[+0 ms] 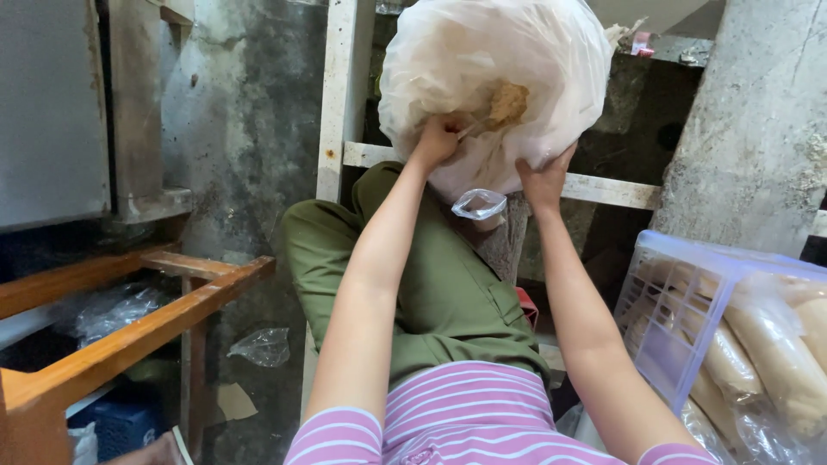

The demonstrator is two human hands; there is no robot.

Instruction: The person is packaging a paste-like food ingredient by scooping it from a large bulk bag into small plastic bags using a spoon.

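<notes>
- Gripping the underside of a big translucent plastic bag [482,60], the left hand [438,138] is closed on a fold of its film, raised at arm's length ahead of the person.
- Just right of it, the right hand [545,179] presses up against the bag's lower edge, fingers curled on the plastic; the bag bulges above both hands, with a tan crumbly lump [506,102] showing through just above and between them.
- Below and between the hands hangs a small clear pouch [479,203], over the person's green-trousered knee [431,275].
- Behind the bag stand a dirty white-painted frame [343,95] and stained concrete walls [241,120].
- Well below the right hand, to its right, sits a clear plastic crate [680,284] of wrapped pale rolls [775,362].
- Far left of the left hand, lower down, runs an orange wooden frame [146,323].
</notes>
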